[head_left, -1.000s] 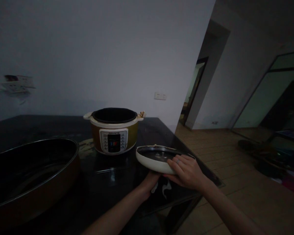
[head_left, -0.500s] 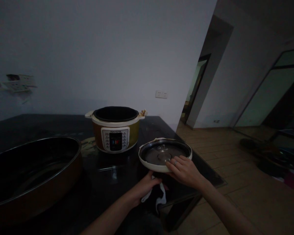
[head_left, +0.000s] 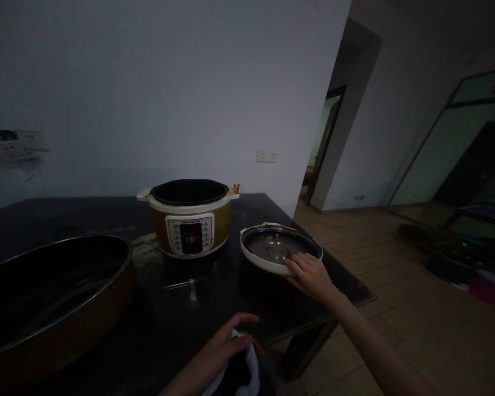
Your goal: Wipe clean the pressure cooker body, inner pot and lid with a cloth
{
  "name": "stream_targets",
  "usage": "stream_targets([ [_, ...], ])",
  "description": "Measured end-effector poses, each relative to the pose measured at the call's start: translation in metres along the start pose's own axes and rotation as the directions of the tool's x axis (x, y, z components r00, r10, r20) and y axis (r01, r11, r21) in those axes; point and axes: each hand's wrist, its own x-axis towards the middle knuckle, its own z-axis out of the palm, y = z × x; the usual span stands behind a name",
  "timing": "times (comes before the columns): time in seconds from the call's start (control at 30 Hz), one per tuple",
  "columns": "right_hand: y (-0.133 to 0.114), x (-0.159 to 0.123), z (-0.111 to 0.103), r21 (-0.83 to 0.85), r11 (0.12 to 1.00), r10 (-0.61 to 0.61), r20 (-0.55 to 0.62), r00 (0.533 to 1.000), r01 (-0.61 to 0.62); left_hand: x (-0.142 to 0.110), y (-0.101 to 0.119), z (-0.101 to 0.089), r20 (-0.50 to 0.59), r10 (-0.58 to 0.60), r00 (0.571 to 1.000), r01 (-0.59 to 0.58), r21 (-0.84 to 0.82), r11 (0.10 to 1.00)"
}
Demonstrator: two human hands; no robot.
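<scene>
My right hand grips the near rim of a round pot lid, its fingers over the edge. The lid has a pale rim and a dark metallic inner face turned upward; it sits at the table's right side. Lower down, at the table's front edge, my left hand is curled around a white and dark cloth, apart from the lid. Beyond my hands stands an electric cooker without its lid, with a control panel facing me and a dark pot inside.
A large round brown pan fills the left of the dark glossy table. Behind is a pale wall with a socket. Tiled floor and a doorway lie to the right, with a pink basin farther off.
My left hand has drawn back from the lid, down toward me, with the cloth. The lid has shifted slightly away, still in my right hand. The view has turned slightly.
</scene>
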Motion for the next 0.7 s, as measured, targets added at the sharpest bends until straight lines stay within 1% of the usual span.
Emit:
stream_targets([
  [0.17, 0.001, 0.008, -0.004, -0.008, 0.999, 0.044, 0.094, 0.995, -0.043, -0.016, -0.008, -0.004, 0.013, 0.024, 1.0, -0.024, -0.018, 1.0],
  [0.33, 0.003, 0.013, -0.002, -0.019, 0.99, 0.14, 0.159, 0.977, -0.138, -0.031, -0.01, -0.007, -0.02, 0.032, 0.999, -0.034, -0.114, 0.993],
  [0.47, 0.003, 0.01, -0.002, -0.018, 0.98, 0.196, 0.158, 0.968, -0.196, -0.037, -0.011, -0.013, -0.084, 0.024, 0.996, -0.036, -0.142, 0.989],
  [0.57, 0.002, 0.006, -0.004, 0.007, 0.977, 0.211, 0.139, 0.967, -0.214, -0.038, -0.017, -0.02, -0.102, 0.058, 0.993, -0.072, -0.14, 0.987],
  [0.7, 0.0, 0.0, -0.007, 0.077, 0.969, 0.227, 0.11, 0.968, -0.235, -0.04, -0.024, -0.027, -0.123, 0.049, 0.991, -0.069, -0.163, 0.984],
])
